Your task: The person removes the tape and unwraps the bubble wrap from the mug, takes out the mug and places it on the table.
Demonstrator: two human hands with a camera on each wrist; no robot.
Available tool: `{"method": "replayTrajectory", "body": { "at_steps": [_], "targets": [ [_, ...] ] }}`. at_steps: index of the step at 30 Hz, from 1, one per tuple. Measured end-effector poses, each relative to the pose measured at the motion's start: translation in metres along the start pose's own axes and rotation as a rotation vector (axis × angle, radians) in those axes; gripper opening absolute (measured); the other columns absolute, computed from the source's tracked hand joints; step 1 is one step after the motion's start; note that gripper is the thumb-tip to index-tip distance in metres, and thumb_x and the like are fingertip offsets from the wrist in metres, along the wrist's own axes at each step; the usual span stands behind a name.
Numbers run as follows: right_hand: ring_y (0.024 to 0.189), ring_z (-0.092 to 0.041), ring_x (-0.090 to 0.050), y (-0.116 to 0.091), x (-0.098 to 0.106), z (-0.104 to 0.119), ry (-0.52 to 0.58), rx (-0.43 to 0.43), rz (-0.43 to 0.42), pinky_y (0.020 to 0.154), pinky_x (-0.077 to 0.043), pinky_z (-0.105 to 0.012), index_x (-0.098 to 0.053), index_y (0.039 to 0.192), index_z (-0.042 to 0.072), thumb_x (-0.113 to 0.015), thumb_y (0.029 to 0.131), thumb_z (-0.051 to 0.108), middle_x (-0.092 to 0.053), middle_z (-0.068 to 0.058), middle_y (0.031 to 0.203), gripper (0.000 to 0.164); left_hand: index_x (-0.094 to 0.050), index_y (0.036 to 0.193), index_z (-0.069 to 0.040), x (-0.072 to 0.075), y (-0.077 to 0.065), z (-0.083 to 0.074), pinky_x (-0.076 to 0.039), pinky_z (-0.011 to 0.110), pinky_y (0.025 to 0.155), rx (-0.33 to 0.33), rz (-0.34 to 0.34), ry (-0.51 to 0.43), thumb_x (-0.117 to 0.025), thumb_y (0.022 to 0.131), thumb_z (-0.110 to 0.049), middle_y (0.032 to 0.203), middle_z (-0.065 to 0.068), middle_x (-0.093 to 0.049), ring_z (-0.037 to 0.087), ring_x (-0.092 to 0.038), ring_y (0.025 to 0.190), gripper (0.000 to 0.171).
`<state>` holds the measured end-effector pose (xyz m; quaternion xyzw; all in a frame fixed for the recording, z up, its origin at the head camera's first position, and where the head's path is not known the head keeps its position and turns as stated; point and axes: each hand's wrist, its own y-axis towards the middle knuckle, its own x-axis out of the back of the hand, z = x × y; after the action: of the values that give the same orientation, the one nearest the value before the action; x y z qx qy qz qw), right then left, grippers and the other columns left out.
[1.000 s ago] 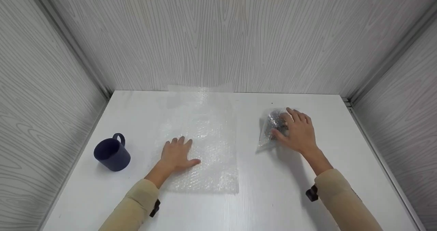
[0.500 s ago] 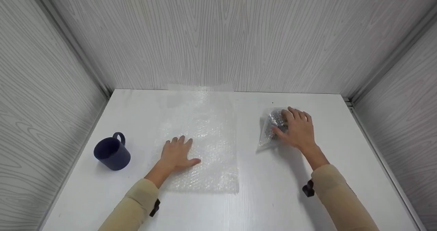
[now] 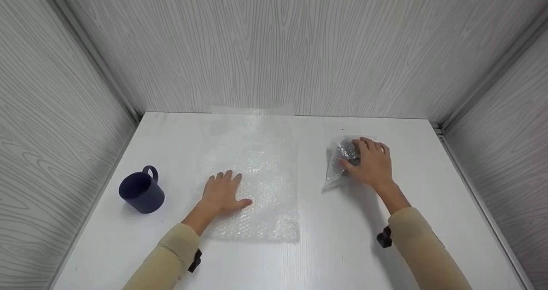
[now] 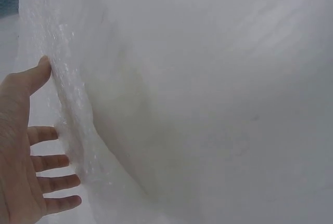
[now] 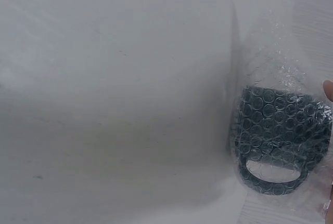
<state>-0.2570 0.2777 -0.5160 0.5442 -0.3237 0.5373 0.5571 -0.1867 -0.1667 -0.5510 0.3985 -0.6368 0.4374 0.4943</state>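
Note:
My left hand (image 3: 220, 193) lies with spread, straight fingers on a clear sheet of bubble wrap (image 3: 269, 170) spread over the table. In the left wrist view the thumb and fingertips of that hand (image 4: 26, 135) meet the sheet's surface (image 4: 78, 109). On the right, my right hand (image 3: 372, 163) grips a dark mug wrapped in bubble wrap (image 3: 347, 150), thumb on the near side and fingers at the far side. The right wrist view shows the wrapped mug (image 5: 281, 120) with its handle through the bubbles; only bits of the fingers (image 5: 329, 90) appear at the edge.
A dark blue mug (image 3: 145, 195) stands unwrapped at the left, its handle pointing to the back. The white table (image 3: 325, 247) is enclosed by a wood-grain back panel (image 3: 274, 46) and side panels. The sheet's far end reaches the back panel.
My right hand and forearm have shifted slightly left around the wrapped mug. My left hand stays in place on the sheet, and the blue mug has not moved.

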Motion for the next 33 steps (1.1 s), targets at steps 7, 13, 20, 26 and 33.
{"method": "replayTrajectory", "body": {
  "at_steps": [7,13,20,26,33],
  "targets": [
    [0.141,-0.045,-0.052,0.001,0.000,0.000,-0.018,0.014,0.006,0.124,-0.030,-0.064,-0.055,0.146,0.004,-0.068,0.092,0.063,-0.055,-0.024,0.152,0.081,-0.046,0.156,-0.002,0.002,0.000,0.004,-0.043,0.064,0.116,0.013,-0.030,-0.015,-0.061,0.094,-0.068,0.156,0.025,-0.051,0.049,-0.052,0.141,0.091],
    [0.140,-0.046,-0.053,-0.001,0.002,-0.002,-0.027,0.046,0.003,0.123,-0.032,-0.064,-0.055,0.146,0.003,-0.070,0.092,0.061,-0.055,-0.023,0.153,0.081,-0.051,0.151,-0.004,0.002,-0.001,0.004,-0.049,0.062,0.109,0.004,-0.058,0.003,-0.062,0.094,-0.065,0.150,0.026,-0.054,0.047,-0.056,0.134,0.085],
    [0.141,-0.046,-0.052,-0.006,0.005,-0.003,-0.004,0.064,0.025,0.123,-0.030,-0.064,-0.055,0.147,0.005,-0.071,0.091,0.059,-0.055,-0.023,0.153,0.080,-0.057,0.146,-0.005,0.002,-0.001,0.002,-0.052,0.059,0.104,-0.008,-0.083,0.049,-0.062,0.094,-0.065,0.142,0.023,-0.057,0.044,-0.059,0.125,0.079],
    [0.142,-0.045,-0.052,-0.012,0.008,-0.004,-0.017,0.078,0.044,0.124,-0.029,-0.064,-0.055,0.147,0.006,-0.072,0.091,0.058,-0.056,-0.022,0.153,0.079,-0.060,0.143,-0.006,0.005,0.001,-0.007,-0.052,0.058,0.105,-0.026,-0.104,0.063,-0.063,0.094,-0.064,0.141,0.021,-0.061,0.042,-0.060,0.126,0.076],
    [0.140,-0.043,-0.054,-0.020,0.011,-0.004,-0.029,0.111,0.042,0.125,-0.030,-0.063,-0.056,0.145,0.006,-0.073,0.090,0.058,-0.058,-0.021,0.150,0.078,-0.060,0.145,-0.008,0.009,0.005,-0.022,-0.053,0.056,0.106,-0.061,-0.127,0.065,-0.063,0.094,-0.066,0.139,0.020,-0.063,0.040,-0.061,0.127,0.077]
  ]
}}
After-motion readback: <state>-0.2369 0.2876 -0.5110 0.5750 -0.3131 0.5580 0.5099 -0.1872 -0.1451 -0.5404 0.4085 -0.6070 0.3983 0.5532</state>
